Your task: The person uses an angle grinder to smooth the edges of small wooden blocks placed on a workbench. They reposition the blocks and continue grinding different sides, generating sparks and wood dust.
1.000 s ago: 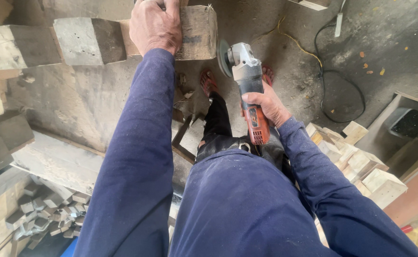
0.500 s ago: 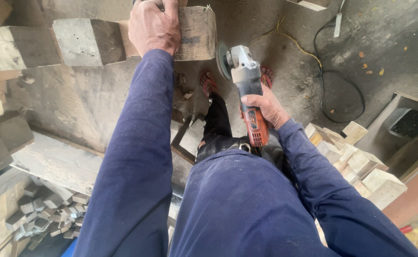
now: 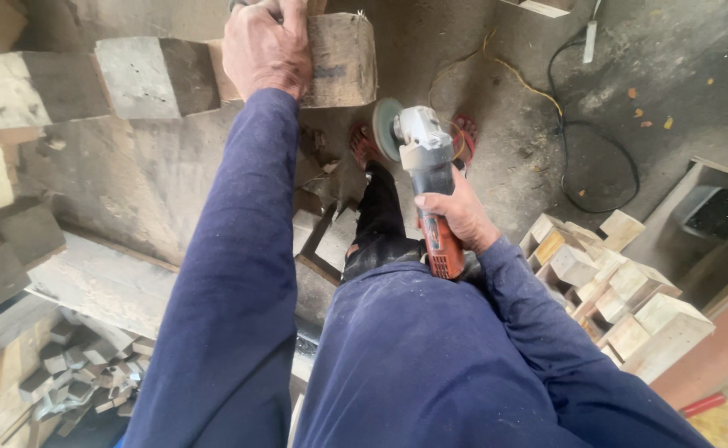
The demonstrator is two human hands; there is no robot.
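Angle grinder [image 3: 424, 178] clenched in right hand [image 3: 462, 217]; left hand [image 3: 266, 48] grasps wooden block [image 3: 340, 58].

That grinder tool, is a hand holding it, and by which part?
Yes. The right hand holds the angle grinder by its orange rear body, disc end pointing away. The left hand presses on top of a wooden block.

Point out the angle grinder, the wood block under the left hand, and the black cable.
angle grinder [image 3: 427, 158], head view, grey gear housing.
wood block [image 3: 343, 60], head view, bare end face.
black cable [image 3: 629, 162], head view, floor loop.
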